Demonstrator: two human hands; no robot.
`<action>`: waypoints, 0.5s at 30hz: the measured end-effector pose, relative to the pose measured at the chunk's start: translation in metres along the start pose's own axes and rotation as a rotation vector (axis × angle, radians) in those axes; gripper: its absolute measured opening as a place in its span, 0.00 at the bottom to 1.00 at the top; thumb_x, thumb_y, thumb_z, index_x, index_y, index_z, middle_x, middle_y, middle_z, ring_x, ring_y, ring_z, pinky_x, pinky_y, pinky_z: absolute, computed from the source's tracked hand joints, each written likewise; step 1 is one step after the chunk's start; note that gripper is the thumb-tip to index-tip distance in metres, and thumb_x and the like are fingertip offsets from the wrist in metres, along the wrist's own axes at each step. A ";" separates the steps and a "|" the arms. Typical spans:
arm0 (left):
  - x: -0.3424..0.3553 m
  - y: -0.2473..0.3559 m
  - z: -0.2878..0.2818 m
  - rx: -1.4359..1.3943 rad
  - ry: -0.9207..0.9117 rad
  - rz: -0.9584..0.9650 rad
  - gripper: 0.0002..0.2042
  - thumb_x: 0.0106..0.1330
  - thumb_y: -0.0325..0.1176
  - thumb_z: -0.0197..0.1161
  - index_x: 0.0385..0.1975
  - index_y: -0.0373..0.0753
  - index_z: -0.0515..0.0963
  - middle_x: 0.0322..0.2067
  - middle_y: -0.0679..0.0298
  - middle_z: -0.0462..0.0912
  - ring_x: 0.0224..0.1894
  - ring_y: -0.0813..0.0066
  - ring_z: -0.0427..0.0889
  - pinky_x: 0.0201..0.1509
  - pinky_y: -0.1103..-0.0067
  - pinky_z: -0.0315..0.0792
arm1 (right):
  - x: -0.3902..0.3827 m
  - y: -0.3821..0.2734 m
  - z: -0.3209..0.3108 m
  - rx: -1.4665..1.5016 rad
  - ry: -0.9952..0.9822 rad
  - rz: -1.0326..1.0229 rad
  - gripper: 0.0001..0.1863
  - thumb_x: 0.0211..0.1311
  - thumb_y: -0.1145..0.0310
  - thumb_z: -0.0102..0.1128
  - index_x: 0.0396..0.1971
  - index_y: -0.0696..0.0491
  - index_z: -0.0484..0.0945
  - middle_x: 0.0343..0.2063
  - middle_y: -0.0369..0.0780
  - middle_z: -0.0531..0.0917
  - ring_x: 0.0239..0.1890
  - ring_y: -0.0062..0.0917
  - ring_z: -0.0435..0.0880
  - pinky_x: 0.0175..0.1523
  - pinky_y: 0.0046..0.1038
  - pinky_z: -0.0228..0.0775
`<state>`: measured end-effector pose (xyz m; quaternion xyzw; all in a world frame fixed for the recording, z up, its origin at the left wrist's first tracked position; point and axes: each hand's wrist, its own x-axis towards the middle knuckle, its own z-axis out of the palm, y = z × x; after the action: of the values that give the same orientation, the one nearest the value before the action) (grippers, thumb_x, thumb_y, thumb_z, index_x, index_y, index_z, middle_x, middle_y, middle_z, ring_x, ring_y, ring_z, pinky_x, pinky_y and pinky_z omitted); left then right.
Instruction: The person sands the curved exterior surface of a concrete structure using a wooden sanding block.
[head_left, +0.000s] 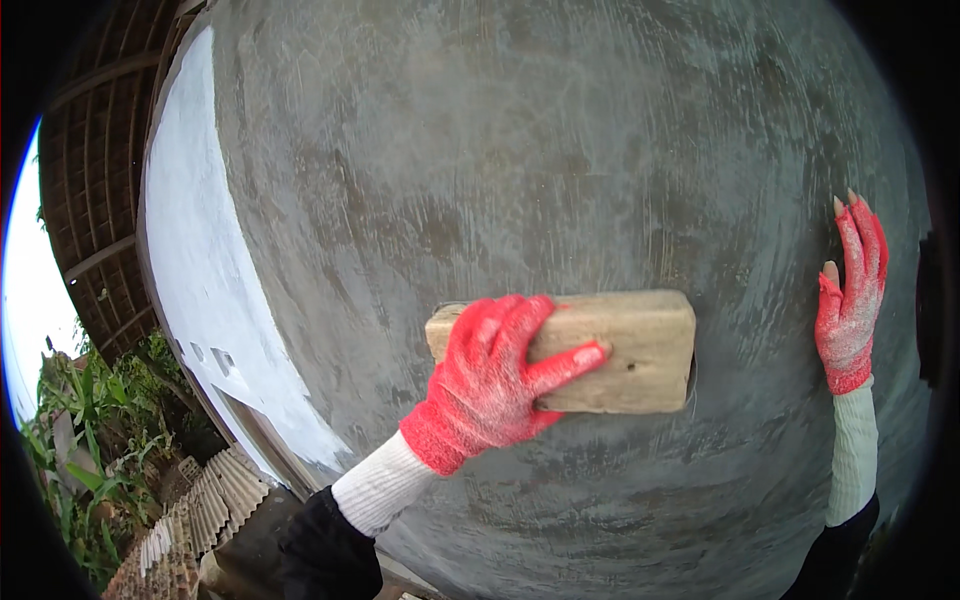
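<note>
A grey plastered wall point(560, 180) with streaky marks fills most of the view. My left hand point(490, 375), in a red and white glove, is closed around a wooden block point(630, 350) whose broad side faces me. The block lies against the wall near the middle, its long side roughly level, with a small dark hole near its centre. My right hand point(853, 300), gloved the same way with bare fingertips showing, rests on the wall at the right, fingers stretched upward and thumb apart, holding nothing.
A white-painted strip point(215, 200) runs down the wall's left side. Beyond it are a tiled roof's underside point(110, 170) at upper left, green plants point(100, 430) and corrugated sheets point(215, 500) at lower left. A dark object point(930, 310) stands at the right rim.
</note>
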<state>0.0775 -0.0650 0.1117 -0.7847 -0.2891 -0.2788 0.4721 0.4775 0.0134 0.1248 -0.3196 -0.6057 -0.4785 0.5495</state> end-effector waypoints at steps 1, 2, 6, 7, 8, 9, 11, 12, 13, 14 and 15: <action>0.025 -0.027 -0.018 0.115 0.107 -0.203 0.43 0.39 0.44 0.79 0.63 0.58 0.71 0.56 0.50 0.69 0.56 0.48 0.71 0.58 0.57 0.70 | 0.000 0.000 0.003 0.039 0.021 0.010 0.31 0.58 0.80 0.50 0.65 0.54 0.68 0.67 0.43 0.67 0.71 0.39 0.60 0.74 0.38 0.51; 0.050 -0.054 -0.035 0.224 0.236 -0.400 0.41 0.43 0.46 0.78 0.64 0.53 0.71 0.57 0.46 0.68 0.57 0.45 0.70 0.59 0.58 0.69 | 0.003 -0.002 -0.004 0.069 0.050 0.016 0.31 0.58 0.82 0.50 0.64 0.53 0.69 0.67 0.42 0.67 0.71 0.39 0.61 0.74 0.38 0.51; 0.080 -0.114 -0.051 0.320 0.483 -0.646 0.41 0.46 0.52 0.75 0.65 0.50 0.69 0.58 0.42 0.67 0.58 0.45 0.71 0.59 0.60 0.71 | 0.005 -0.007 0.004 0.007 0.081 0.097 0.30 0.60 0.82 0.46 0.65 0.53 0.68 0.67 0.42 0.67 0.71 0.36 0.61 0.73 0.35 0.52; 0.069 -0.094 -0.053 0.310 0.445 -0.568 0.41 0.46 0.51 0.76 0.64 0.50 0.70 0.58 0.43 0.66 0.58 0.44 0.70 0.60 0.59 0.69 | 0.007 -0.008 0.006 0.025 0.087 0.102 0.30 0.60 0.82 0.46 0.65 0.53 0.68 0.67 0.42 0.67 0.71 0.36 0.61 0.73 0.35 0.52; 0.053 -0.066 -0.042 0.283 0.369 -0.470 0.40 0.44 0.48 0.77 0.63 0.52 0.71 0.57 0.45 0.67 0.58 0.45 0.70 0.61 0.58 0.66 | 0.008 -0.004 0.002 -0.007 0.091 0.089 0.30 0.61 0.82 0.46 0.65 0.53 0.68 0.67 0.42 0.67 0.71 0.36 0.62 0.73 0.35 0.52; 0.026 -0.038 -0.027 0.224 0.265 -0.313 0.43 0.41 0.44 0.80 0.64 0.50 0.70 0.57 0.47 0.68 0.55 0.47 0.72 0.58 0.59 0.70 | 0.005 -0.001 0.007 -0.023 0.095 0.081 0.30 0.61 0.83 0.45 0.65 0.53 0.68 0.67 0.41 0.67 0.71 0.36 0.62 0.73 0.34 0.52; -0.041 0.020 0.021 -0.011 0.051 0.014 0.42 0.36 0.43 0.79 0.60 0.68 0.73 0.52 0.57 0.73 0.52 0.56 0.74 0.54 0.59 0.72 | -0.001 0.007 0.003 -0.039 0.070 0.089 0.29 0.63 0.81 0.45 0.65 0.52 0.68 0.67 0.41 0.68 0.70 0.35 0.62 0.73 0.34 0.52; -0.084 0.037 0.043 0.092 0.038 0.187 0.43 0.35 0.44 0.79 0.60 0.69 0.72 0.53 0.58 0.73 0.52 0.57 0.74 0.54 0.58 0.72 | 0.003 0.005 0.003 -0.039 0.088 0.081 0.28 0.64 0.81 0.45 0.65 0.53 0.68 0.67 0.41 0.68 0.70 0.36 0.63 0.73 0.34 0.52; -0.096 0.039 0.047 0.143 0.030 0.268 0.43 0.35 0.44 0.78 0.60 0.70 0.72 0.53 0.59 0.73 0.52 0.57 0.74 0.53 0.58 0.72 | 0.003 0.008 0.004 -0.046 0.100 0.072 0.27 0.65 0.80 0.44 0.65 0.53 0.68 0.66 0.41 0.68 0.70 0.36 0.63 0.73 0.34 0.53; -0.101 0.039 0.047 0.191 0.025 0.352 0.43 0.34 0.44 0.78 0.61 0.70 0.72 0.53 0.59 0.73 0.52 0.58 0.74 0.53 0.58 0.73 | 0.002 0.008 0.007 -0.046 0.104 0.054 0.26 0.67 0.79 0.44 0.65 0.53 0.68 0.66 0.41 0.69 0.70 0.35 0.64 0.73 0.33 0.53; -0.109 0.021 0.038 0.102 -0.016 0.260 0.43 0.37 0.44 0.78 0.62 0.69 0.71 0.53 0.58 0.73 0.52 0.57 0.74 0.54 0.58 0.72 | 0.002 0.009 0.009 -0.038 0.107 0.048 0.26 0.67 0.79 0.44 0.65 0.53 0.68 0.66 0.41 0.69 0.70 0.35 0.64 0.73 0.33 0.53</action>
<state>0.0247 -0.0593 0.0067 -0.7928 -0.2028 -0.1939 0.5411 0.4819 0.0248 0.1292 -0.3185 -0.5583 -0.4931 0.5863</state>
